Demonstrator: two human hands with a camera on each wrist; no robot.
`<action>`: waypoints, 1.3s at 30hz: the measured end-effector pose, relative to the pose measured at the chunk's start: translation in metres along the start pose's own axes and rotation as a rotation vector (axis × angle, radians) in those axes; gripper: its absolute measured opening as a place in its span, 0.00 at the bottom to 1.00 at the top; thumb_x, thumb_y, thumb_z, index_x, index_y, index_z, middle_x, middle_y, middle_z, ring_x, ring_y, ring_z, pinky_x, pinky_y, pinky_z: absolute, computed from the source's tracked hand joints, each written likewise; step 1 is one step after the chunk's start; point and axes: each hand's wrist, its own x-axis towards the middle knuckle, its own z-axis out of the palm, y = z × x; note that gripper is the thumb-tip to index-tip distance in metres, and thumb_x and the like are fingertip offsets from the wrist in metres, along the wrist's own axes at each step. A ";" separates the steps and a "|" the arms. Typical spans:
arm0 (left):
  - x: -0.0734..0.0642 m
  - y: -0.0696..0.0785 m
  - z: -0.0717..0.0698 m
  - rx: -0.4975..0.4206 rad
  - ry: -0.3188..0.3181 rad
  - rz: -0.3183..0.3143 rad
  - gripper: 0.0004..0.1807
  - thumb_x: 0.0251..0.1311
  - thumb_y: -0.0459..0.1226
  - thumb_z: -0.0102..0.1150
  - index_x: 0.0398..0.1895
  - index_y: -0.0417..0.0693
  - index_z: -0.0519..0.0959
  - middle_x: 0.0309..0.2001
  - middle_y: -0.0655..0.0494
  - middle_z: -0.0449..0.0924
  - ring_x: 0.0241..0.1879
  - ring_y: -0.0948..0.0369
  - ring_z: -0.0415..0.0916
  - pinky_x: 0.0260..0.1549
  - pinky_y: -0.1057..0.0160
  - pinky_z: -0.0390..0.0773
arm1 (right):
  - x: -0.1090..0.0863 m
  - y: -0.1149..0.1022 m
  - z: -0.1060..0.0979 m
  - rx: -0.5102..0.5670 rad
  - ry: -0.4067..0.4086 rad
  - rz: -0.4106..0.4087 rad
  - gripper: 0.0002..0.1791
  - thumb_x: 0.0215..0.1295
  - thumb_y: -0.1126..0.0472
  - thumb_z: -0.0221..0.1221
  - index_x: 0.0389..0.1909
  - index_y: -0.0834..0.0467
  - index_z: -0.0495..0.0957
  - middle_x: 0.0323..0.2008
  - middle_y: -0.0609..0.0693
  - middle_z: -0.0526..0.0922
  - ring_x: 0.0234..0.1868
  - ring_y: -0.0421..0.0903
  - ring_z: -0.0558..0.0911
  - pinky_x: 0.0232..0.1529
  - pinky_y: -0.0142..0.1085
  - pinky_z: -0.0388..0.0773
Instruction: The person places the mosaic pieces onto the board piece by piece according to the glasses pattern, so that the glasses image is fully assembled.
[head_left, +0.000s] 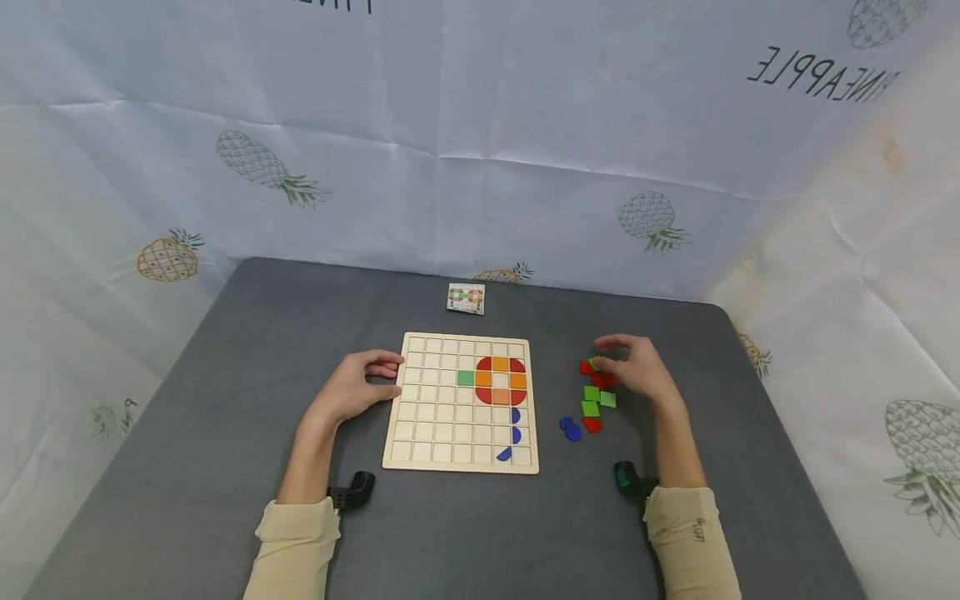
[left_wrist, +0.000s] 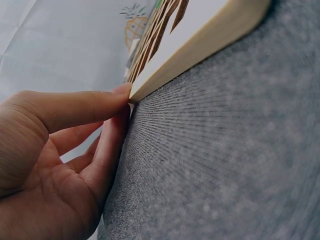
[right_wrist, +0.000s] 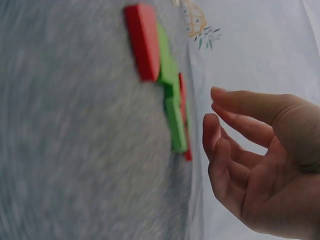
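Observation:
A square wooden grid board (head_left: 423,408) lies on the table. My left hand (head_left: 351,387) is at its left edge, with the thumb and fingertips touching the rim and a gap between them. On the board, red rounded pieces (head_left: 483,395) and orange squares (head_left: 500,364) form a ring, a green square (head_left: 466,378) adjoins it, and blue half-circles (head_left: 516,435) run below. Over the loose tiles at right hovers my right hand (head_left: 639,367), thumb and fingers apart and nothing between them. Green tiles (head_left: 592,393) and red tiles (right_wrist: 142,42) lie under and in front of it.
A small pattern card (head_left: 466,298) rests near the table's back edge, beyond the board. Loose blue pieces (head_left: 573,432) sit between the board and the right forearm. A pineapple-print cloth (head_left: 375,183) hangs behind the dark grey table (head_left: 450,533).

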 end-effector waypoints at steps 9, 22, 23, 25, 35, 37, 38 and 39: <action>0.001 0.000 0.000 -0.003 0.000 -0.002 0.28 0.65 0.28 0.71 0.69 0.37 0.79 0.62 0.36 0.84 0.61 0.44 0.82 0.53 0.56 0.83 | 0.006 0.020 -0.009 -0.034 -0.101 0.026 0.23 0.74 0.64 0.66 0.67 0.68 0.81 0.64 0.73 0.81 0.29 0.41 0.81 0.33 0.35 0.82; 0.001 0.000 0.001 0.006 0.011 -0.008 0.28 0.65 0.28 0.72 0.69 0.37 0.80 0.61 0.37 0.84 0.60 0.45 0.82 0.53 0.54 0.83 | 0.016 0.024 -0.017 -0.107 -0.176 0.005 0.20 0.73 0.59 0.69 0.60 0.66 0.84 0.56 0.68 0.83 0.35 0.46 0.80 0.33 0.37 0.82; 0.001 0.000 0.001 0.007 0.011 -0.006 0.28 0.65 0.28 0.72 0.69 0.37 0.80 0.61 0.37 0.84 0.60 0.45 0.82 0.54 0.54 0.83 | 0.015 0.025 -0.017 -0.114 -0.175 -0.004 0.20 0.74 0.59 0.69 0.60 0.66 0.84 0.55 0.67 0.83 0.33 0.45 0.80 0.32 0.37 0.82; 0.001 -0.001 0.001 0.007 0.012 -0.004 0.28 0.65 0.28 0.72 0.69 0.37 0.80 0.61 0.37 0.84 0.60 0.45 0.82 0.55 0.52 0.83 | 0.014 0.027 -0.017 -0.126 -0.173 -0.017 0.19 0.74 0.59 0.69 0.59 0.66 0.84 0.54 0.67 0.83 0.29 0.43 0.79 0.31 0.36 0.82; 0.001 0.000 0.001 0.001 0.012 0.000 0.28 0.66 0.27 0.71 0.69 0.37 0.80 0.61 0.36 0.84 0.60 0.44 0.82 0.57 0.49 0.83 | 0.012 0.021 -0.017 -0.094 -0.122 -0.097 0.19 0.75 0.56 0.69 0.59 0.63 0.85 0.51 0.63 0.86 0.24 0.39 0.76 0.29 0.34 0.76; 0.001 0.000 0.000 0.001 0.012 0.000 0.28 0.66 0.27 0.71 0.69 0.37 0.80 0.61 0.36 0.84 0.60 0.44 0.83 0.57 0.49 0.83 | 0.012 0.014 -0.013 -0.062 -0.113 -0.118 0.19 0.75 0.56 0.69 0.59 0.63 0.85 0.50 0.62 0.87 0.21 0.38 0.73 0.26 0.35 0.73; 0.001 -0.001 0.000 0.003 0.011 0.001 0.28 0.66 0.27 0.71 0.69 0.37 0.80 0.61 0.36 0.84 0.60 0.45 0.83 0.57 0.49 0.82 | 0.013 0.010 -0.010 -0.044 -0.113 -0.122 0.19 0.75 0.56 0.69 0.59 0.62 0.85 0.45 0.63 0.87 0.19 0.38 0.71 0.24 0.35 0.72; 0.001 -0.001 0.000 0.004 0.012 0.001 0.28 0.66 0.27 0.71 0.69 0.37 0.80 0.61 0.36 0.84 0.60 0.45 0.83 0.57 0.49 0.82 | 0.013 0.005 -0.006 -0.029 -0.111 -0.124 0.19 0.74 0.56 0.70 0.59 0.62 0.85 0.40 0.63 0.86 0.17 0.38 0.69 0.23 0.35 0.70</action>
